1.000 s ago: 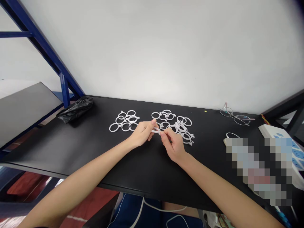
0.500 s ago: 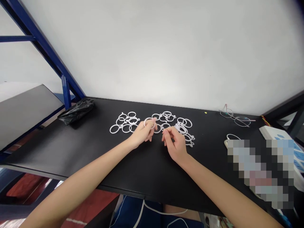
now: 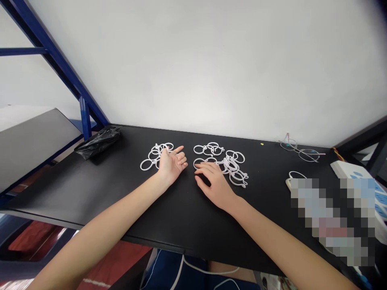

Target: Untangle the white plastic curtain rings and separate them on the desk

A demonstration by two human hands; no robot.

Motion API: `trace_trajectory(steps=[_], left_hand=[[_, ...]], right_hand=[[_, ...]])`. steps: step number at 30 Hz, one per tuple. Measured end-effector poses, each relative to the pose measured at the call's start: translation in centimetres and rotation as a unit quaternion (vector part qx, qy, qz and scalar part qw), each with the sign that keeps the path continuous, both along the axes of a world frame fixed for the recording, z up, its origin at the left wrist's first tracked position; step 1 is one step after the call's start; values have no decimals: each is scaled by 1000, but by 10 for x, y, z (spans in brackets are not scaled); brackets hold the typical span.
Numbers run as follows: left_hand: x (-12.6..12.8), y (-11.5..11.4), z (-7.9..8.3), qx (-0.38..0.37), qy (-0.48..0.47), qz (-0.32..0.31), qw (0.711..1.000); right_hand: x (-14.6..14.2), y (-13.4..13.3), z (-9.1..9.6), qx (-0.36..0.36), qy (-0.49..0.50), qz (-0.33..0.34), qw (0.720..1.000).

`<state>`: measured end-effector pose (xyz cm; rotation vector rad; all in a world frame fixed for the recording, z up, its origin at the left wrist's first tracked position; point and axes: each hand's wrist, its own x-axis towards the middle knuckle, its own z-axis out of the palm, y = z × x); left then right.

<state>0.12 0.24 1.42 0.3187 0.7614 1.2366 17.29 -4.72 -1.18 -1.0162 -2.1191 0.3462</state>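
Two groups of white plastic rings lie on the black table (image 3: 121, 193). My left hand (image 3: 172, 164) rests palm up at the right edge of the left pile of rings (image 3: 154, 157), fingers loosely apart and nothing gripped, thumb against the rings. My right hand (image 3: 213, 181) lies flat on the table with fingers stretched out. Its fingertips touch a single ring (image 3: 199, 162) at the near left edge of the right pile of rings (image 3: 229, 163).
A crumpled black plastic bag (image 3: 98, 141) sits at the table's far left. Eyeglasses (image 3: 299, 150) lie at the far right by the wall, with a white power strip (image 3: 361, 177) and a blurred patch to the right. A blue steel frame (image 3: 81, 117) and a grey shelf (image 3: 30, 141) stand to the left.
My left hand carried the ring it held over to the left pile and opened, palm up. My right hand unclenched and stretched flat toward the right pile.
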Motion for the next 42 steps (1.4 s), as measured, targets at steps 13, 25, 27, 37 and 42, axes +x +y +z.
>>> trace_trajectory(steps=[13,25,27,37,42], left_hand=[[5,-4,1,41,30,-108,993],[12,-9,-14,150,255,-186,937],[12,-10,-13,144,266,-177,936],[14,-14,-10,169,272,-241,916],[13,-12,-10,177,268,-250,913]], right_hand=[[1,2,-1,-27,8,0,1000],[2,1,-1,-11,67,-29,997],[3,0,-1,6,98,-42,994],[2,-1,-2,66,138,-42,987],[1,-3,0,66,142,-38,987]])
